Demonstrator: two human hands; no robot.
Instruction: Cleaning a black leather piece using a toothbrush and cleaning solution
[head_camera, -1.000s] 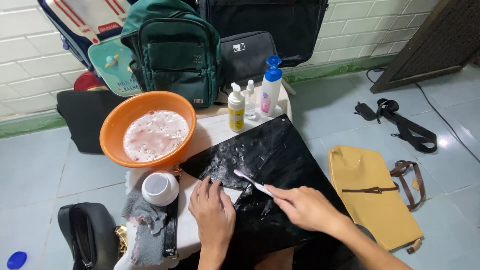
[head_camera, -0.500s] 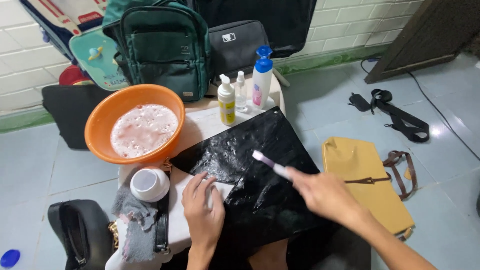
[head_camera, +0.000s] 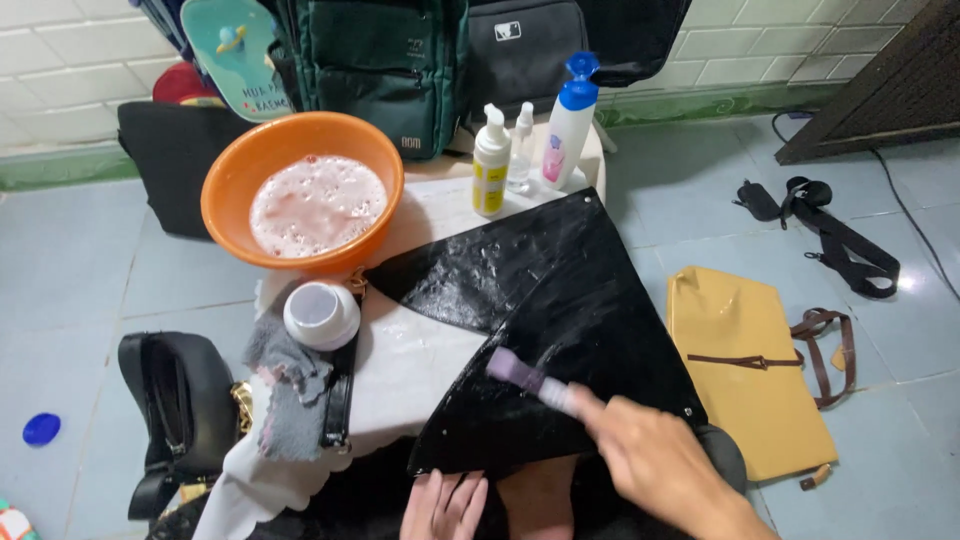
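Now right hand (head_camera: 650, 462) fingers grasp one toothbrush (head_camera: 530, 379) over one black bag (head_camera: 560, 330); left hand (head_camera: 443, 505) released; three bottles (head_camera: 490, 175).

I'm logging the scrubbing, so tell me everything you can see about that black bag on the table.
The black bag is flat, glossy and wet, with soapy streaks across it. It lies spread over the white table, one corner pointing toward the bottles and its near edge hanging off. The right hand holds a toothbrush over it; the blur hides whether they touch. The left hand sits just below its near edge.
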